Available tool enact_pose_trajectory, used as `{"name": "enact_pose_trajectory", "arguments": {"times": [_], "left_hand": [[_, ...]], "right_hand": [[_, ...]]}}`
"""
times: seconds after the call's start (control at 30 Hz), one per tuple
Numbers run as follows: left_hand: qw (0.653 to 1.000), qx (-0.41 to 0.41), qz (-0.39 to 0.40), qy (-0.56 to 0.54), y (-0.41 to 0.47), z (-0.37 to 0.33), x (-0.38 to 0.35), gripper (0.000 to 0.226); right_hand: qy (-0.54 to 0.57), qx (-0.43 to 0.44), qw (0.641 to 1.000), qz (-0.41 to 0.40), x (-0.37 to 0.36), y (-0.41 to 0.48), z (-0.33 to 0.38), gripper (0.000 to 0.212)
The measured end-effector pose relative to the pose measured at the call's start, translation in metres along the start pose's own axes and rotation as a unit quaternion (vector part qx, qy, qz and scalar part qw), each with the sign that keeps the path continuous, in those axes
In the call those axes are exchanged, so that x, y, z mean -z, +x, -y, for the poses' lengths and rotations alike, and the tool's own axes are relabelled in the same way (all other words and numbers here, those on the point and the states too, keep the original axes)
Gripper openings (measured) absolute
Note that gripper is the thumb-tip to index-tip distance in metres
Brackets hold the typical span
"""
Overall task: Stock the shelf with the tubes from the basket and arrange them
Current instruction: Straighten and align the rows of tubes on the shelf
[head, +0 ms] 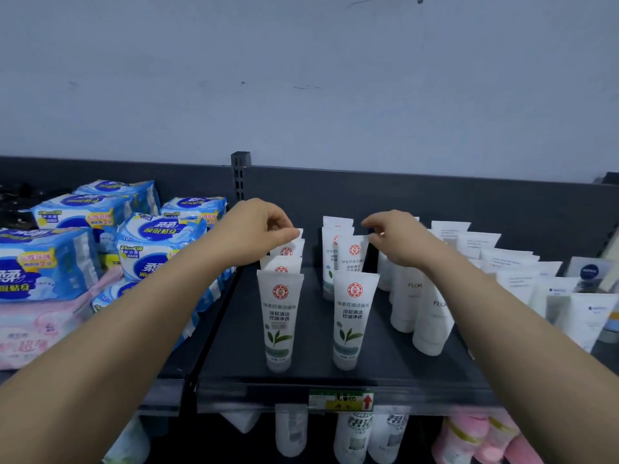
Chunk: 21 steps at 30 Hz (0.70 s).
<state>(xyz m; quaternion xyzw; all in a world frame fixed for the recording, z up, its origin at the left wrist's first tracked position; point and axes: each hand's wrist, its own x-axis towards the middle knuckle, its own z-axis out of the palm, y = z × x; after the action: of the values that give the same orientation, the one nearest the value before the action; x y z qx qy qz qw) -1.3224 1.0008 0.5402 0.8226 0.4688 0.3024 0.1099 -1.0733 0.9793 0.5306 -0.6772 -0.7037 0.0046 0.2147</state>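
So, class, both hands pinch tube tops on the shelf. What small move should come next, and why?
Probably ease the second tube, pinched by the right hand, slightly left: it stands offset from the tubes behind it. The left hand pinches a rear tube in a straighter column.

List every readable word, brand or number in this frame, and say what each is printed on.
"大宝", "深层清洁 控油净透": on the green-leaf tubes.
"FLOR": on the plain white tubes.
"24cm日用", "瞬吸贴身": on the blue pad packs.
Price tag on the shelf edge: too blurred to read.
Far-right tubes: print too small to read.
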Motion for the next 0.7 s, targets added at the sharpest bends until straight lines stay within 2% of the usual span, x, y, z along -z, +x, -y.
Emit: {"name": "enact_pose_trajectory", "arguments": {"times": [0.1,0.2,0.4,0.7], "left_hand": [[1.000,0.002,0.018,0.014,0.006,0.001,-0.005,0.017],[0.999,-0.002,0.031,0.033,0.011,0.001,-0.009,0.014],[0.998,0.003,0.036,0.059,0.018,0.000,-0.015,0.012],[0.996,0.007,0.017,0.085,0.028,0.004,-0.021,0.015]], "right_hand": [[-0.023,-0.001,0.999,0.030,-0.010,0.014,-0.004,0.028],[0.004,-0.005,1.000,0.020,-0.009,0.019,-0.005,0.017],[0.039,0.024,0.999,0.013,0.005,0.003,0.004,0.015],[0.078,0.017,0.994,0.074,0.004,-0.014,0.006,0.010]]}}
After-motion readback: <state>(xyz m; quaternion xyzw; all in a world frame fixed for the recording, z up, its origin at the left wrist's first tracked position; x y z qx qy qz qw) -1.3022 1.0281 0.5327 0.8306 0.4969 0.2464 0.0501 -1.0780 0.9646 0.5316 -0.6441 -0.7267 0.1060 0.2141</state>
